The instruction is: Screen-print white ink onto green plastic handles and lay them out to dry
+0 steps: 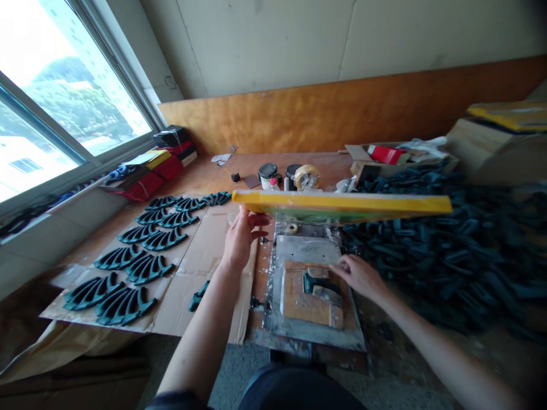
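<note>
A long flat frame [342, 200] edged with yellow tape is raised above the worktable, with green showing on its underside. My left hand [241, 239] grips its left end, the lower fingers bent beneath it. Below lies a grey metal plate [307, 247] bearing a brown board [294, 304]. On that board rests a dark green curved piece [318, 283]. My right hand [356, 274] is at the board's upper right, beside the piece, its fingers bent and close together. Whatever its fingertips may hold is hidden.
Dark green fan-shaped pieces [147, 267] lie in rows on cardboard [209, 233] at left. A large heap of loose dark pieces [461, 256] covers the right side. Jars [268, 173] and a tape roll [306, 177] stand behind the frame. Cardboard boxes [491, 148] are at back right.
</note>
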A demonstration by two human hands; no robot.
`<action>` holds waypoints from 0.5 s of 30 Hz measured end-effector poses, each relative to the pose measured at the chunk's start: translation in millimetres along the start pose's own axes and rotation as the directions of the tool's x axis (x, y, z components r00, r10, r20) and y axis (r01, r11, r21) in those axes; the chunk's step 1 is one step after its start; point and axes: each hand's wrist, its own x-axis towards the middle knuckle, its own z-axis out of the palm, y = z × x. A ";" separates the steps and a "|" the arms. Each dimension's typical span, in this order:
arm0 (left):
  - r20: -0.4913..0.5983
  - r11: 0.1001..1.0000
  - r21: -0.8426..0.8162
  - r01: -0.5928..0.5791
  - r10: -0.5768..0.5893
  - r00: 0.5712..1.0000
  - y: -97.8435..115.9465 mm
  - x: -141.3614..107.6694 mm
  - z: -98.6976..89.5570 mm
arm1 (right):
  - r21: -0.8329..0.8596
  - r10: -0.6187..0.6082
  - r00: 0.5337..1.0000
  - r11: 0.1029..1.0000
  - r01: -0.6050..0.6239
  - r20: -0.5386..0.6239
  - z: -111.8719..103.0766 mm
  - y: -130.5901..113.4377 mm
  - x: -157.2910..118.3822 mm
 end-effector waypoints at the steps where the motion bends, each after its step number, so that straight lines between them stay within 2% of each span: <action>1: -0.025 1.000 -0.005 -0.015 0.015 1.000 1.0 1.8 4.1 | 0.013 -0.048 0.998 0.999 0.048 0.033 12.1 -8.6 -8.9; 3: -0.119 0.998 -0.012 -0.058 0.056 0.991 -10.5 -5.5 7.3 | 0.023 -0.083 0.992 0.996 0.081 0.099 28.8 -25.9 -20.3; 4: -0.157 0.999 -0.008 -0.047 0.045 0.987 -23.7 -15.1 6.7 | 0.030 -0.056 0.989 0.998 0.052 0.134 32.9 -34.3 -23.5; 6: -0.132 0.991 0.017 0.130 -0.127 0.983 -62.5 -44.5 3.3 | 0.078 0.047 0.985 0.995 -0.061 0.166 33.6 -52.6 -27.9; 7: -0.057 0.948 0.066 0.311 -0.308 0.950 -85.6 -62.7 1.5 | 0.111 0.098 0.984 0.987 -0.115 0.146 31.4 -63.9 -30.2; 8: 0.050 0.850 0.131 0.511 -0.521 0.852 -108.7 -81.5 0.3 | 0.146 0.125 0.986 0.979 -0.140 0.106 28.6 -76.9 -33.0; 9: 0.087 0.763 0.150 0.628 -0.643 0.761 -130.3 -99.4 -0.4 | 0.182 0.116 0.992 0.976 -0.124 0.053 25.8 -91.0 -36.1; 10: 0.094 0.740 0.110 0.664 -0.673 0.734 -148.8 -115.1 -0.9 | 0.220 0.062 0.998 0.974 -0.061 0.002 23.3 -104.8 -39.0; 11: 0.076 0.731 0.055 0.680 -0.682 0.727 -163.4 -127.3 -1.9 | 0.263 -0.038 0.999 0.964 0.044 -0.028 21.3 -116.4 -41.1; 13: -0.042 0.770 -0.066 0.634 -0.637 0.770 -179.4 -139.2 -9.6 | 0.352 -0.278 0.960 0.896 0.269 -0.027 18.2 -123.5 -41.7; 14: -0.115 0.792 -0.087 0.604 -0.610 0.784 -181.6 -139.3 -18.4 | 0.379 -0.352 0.936 0.864 0.332 -0.018 16.8 -115.3 -40.1; 15: -0.195 0.812 -0.081 0.578 -0.582 0.790 -181.0 -136.5 -31.5 | 0.376 -0.374 0.927 0.858 0.349 -0.007 15.4 -98.0 -37.4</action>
